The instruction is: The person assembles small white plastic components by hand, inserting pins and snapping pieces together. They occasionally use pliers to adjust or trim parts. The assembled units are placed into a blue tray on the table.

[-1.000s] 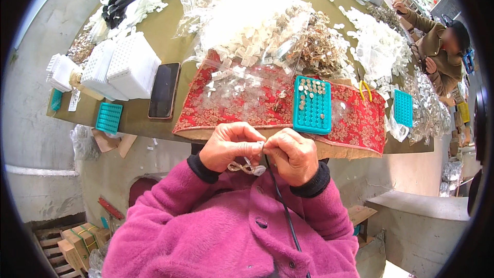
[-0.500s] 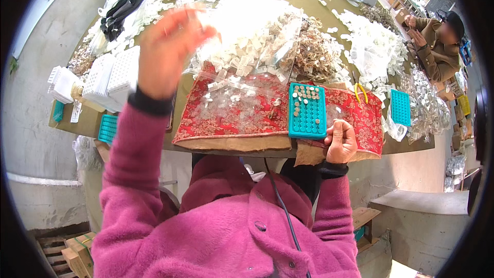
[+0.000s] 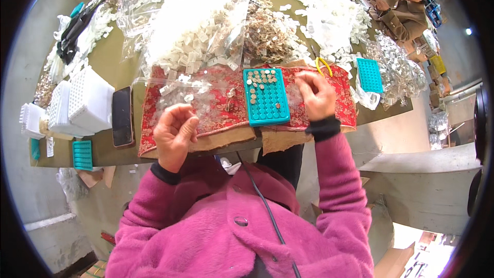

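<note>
Two hands working over red cloth [image 3: 211,118] on desk [image 3: 118,67]: left hand [image 3: 175,134] curling loosely, grip unclear; right hand [image 3: 316,95] pinching small clear pieces just beside teal tray [image 3: 266,104], keeping filling within reach.

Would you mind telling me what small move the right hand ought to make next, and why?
Probably a short reach left to the teal tray. The right hand, fingers pinched, hovers over the red cloth just beside it; only the tray's top rows hold small metal pieces, with most holes below open. The left hand hangs apart, cupped.
</note>
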